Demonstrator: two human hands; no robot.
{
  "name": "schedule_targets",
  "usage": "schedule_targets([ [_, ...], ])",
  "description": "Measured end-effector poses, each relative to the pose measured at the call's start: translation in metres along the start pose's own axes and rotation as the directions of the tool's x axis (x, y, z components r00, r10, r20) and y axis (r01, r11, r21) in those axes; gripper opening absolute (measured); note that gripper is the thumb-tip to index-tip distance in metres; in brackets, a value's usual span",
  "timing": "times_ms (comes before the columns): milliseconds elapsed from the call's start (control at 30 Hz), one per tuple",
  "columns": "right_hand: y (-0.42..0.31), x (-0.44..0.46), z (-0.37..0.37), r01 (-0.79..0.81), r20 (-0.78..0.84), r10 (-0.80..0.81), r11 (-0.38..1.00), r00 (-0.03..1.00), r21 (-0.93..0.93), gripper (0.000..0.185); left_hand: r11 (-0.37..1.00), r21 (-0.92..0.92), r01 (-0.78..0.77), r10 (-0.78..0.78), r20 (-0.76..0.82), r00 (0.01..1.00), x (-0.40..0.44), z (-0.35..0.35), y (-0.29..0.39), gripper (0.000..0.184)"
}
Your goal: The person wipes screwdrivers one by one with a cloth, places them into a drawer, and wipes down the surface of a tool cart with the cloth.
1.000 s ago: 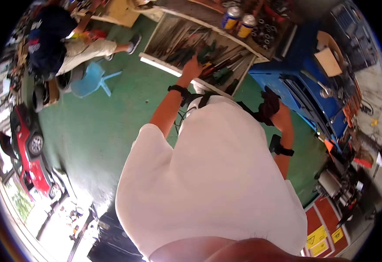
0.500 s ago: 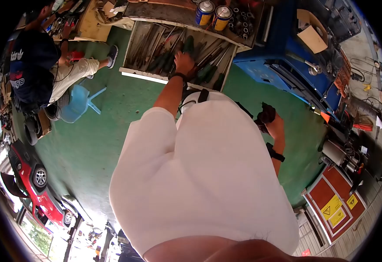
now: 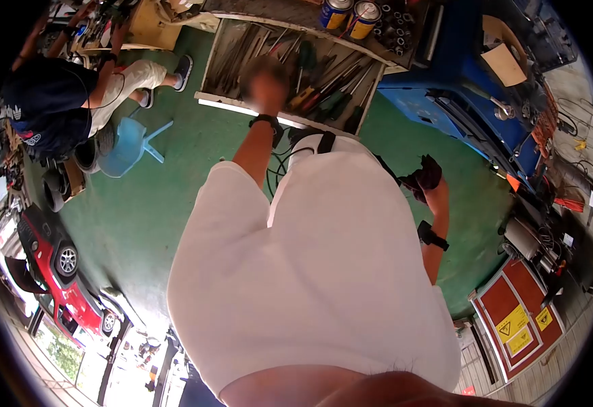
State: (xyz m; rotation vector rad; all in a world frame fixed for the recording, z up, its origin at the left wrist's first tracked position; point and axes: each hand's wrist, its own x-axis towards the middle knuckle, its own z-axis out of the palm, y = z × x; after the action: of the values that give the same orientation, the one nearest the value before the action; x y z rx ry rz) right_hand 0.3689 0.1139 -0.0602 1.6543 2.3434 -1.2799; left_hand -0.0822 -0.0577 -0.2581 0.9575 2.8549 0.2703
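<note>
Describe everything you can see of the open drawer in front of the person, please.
The open drawer is a shallow, boxy tray pulled out beneath a worktop. Its pale, scuffed front edge and sides look wooden. Inside lie many long, thin tools, loosely jumbled, some with green or yellow handles. The person's left hand reaches past the front edge, into or just above the contents; it is blurred, so whether it touches anything there cannot be told.

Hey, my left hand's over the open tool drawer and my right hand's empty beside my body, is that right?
Not quite: your right hand isn't empty. The head view shows it holding what looks like a dark bunched cloth, beside your body. Your left hand is over the open tool drawer.
</note>
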Motion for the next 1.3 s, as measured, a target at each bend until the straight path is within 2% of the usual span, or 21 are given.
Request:
schedule_targets([
  [67,0.001,0.0,0.002,-0.008,0.024,0.008,1.0,1.0,-0.021,0.053,0.981,-0.137,0.14,-0.097,0.28,0.955,0.003,-0.008,-0.02,0.056],
  [133,0.007,0.003,0.001,-0.016,0.041,0.017,0.999,0.999,-0.044,0.052,0.979,-0.16,0.13,-0.083,0.274,0.958,0.005,0.051,-0.055,0.058],
  [200,0.027,0.011,0.002,0.008,0.077,-0.002,0.997,0.997,-0.073,0.055,0.962,-0.137,0.234,-0.199,0.233,0.952,0.019,0.113,-0.088,0.075],
  [333,0.017,0.018,0.005,0.056,0.053,-0.053,0.996,0.997,-0.064,0.058,0.989,-0.031,0.142,-0.124,0.341,0.932,0.032,0.124,-0.106,0.067],
  [400,0.012,0.026,0.007,0.061,0.053,-0.057,0.995,0.997,-0.083,0.07,0.994,-0.063,-0.085,0.103,0.397,0.912,0.034,0.09,-0.091,0.062],
  [433,0.008,0.029,0.006,0.069,0.053,-0.065,0.994,0.997,-0.084,0.07,0.995,-0.063,-0.081,0.1,0.39,0.915,0.039,0.115,-0.103,0.062],
  [500,-0.002,0.035,0.004,0.113,0.119,-0.092,0.978,0.989,-0.176,0.074,0.767,-0.528,-0.365,0.469,0.073,0.88,0.047,0.184,-0.137,0.059],
  [567,-0.005,0.043,0.004,0.035,0.129,-0.011,0.982,0.992,-0.188,0.075,0.704,-0.695,0.143,0.282,0.459,0.842,0.035,0.121,-0.109,0.063],
  [633,-0.005,0.052,0.009,-0.041,0.131,0.066,0.981,0.989,-0.191,0.077,0.456,-0.679,0.575,0.234,0.715,0.659,0.015,0.061,-0.083,0.068],
  [700,-0.002,0.06,0.015,0.095,0.05,-0.093,0.995,0.994,-0.036,0.082,0.305,-0.626,0.718,0.281,0.779,0.56,-0.012,0.015,-0.068,0.072],
  [733,-0.007,0.064,0.016,0.098,0.054,-0.096,0.995,0.994,-0.032,0.082,0.256,-0.614,0.747,0.305,0.785,0.54,-0.022,0.002,-0.062,0.075],
  [833,-0.026,0.09,0.029,0.258,0.078,-0.254,0.965,0.964,-0.043,0.073,0.261,-0.677,0.688,0.345,0.731,0.588,-0.043,-0.013,-0.055,0.081],
  [867,-0.031,0.105,0.034,0.315,0.198,-0.313,0.949,0.929,0.022,0.068,0.238,-0.686,0.688,0.206,0.728,0.654,-0.051,-0.068,-0.027,0.067],
  [900,-0.037,0.116,0.038,0.36,0.313,-0.369,0.929,0.875,0.09,0.063,0.233,-0.705,0.669,0.273,0.708,0.651,-0.049,-0.076,-0.024,0.074],
  [933,-0.056,0.12,0.043,0.368,0.313,-0.378,0.925,0.872,0.091,0.063,0.227,-0.722,0.654,0.338,0.688,0.642,-0.05,-0.08,-0.022,0.081],
  [1000,-0.119,0.121,0.053,0.433,0.366,-0.54,0.836,0.758,0.338,0.058,0.241,-0.767,0.594,0.318,0.641,0.698,-0.055,-0.101,-0.006,0.083],
  [1033,-0.14,0.125,0.06,0.446,0.364,-0.553,0.828,0.749,0.339,0.058,0.261,-0.802,0.537,0.3,0.596,0.745,-0.056,-0.115,0.003,0.085],
  [1100,-0.178,0.135,0.074,0.603,0.339,-0.743,0.667,0.577,0.436,0.06,0.284,-0.821,0.495,0.309,0.567,0.763,-0.053,-0.145,0.02,0.083],
  [1200,-0.219,0.131,0.096,0.742,0.284,-0.833,0.553,0.475,0.38,0.066,0.364,-0.841,0.4,0.316,0.515,0.797,-0.052,-0.175,0.04,0.074],
  [1233,-0.238,0.126,0.099,0.753,0.276,-0.841,0.54,0.466,0.375,0.066,0.515,-0.854,0.071,0.437,0.333,0.835,-0.049,-0.198,0.048,0.069],
  [1300,-0.278,0.114,0.096,0.639,0.2,-0.857,0.493,0.476,0.59,0.08,0.506,-0.83,-0.235,0.534,0.088,0.841,-0.056,-0.228,0.065,0.059],
])
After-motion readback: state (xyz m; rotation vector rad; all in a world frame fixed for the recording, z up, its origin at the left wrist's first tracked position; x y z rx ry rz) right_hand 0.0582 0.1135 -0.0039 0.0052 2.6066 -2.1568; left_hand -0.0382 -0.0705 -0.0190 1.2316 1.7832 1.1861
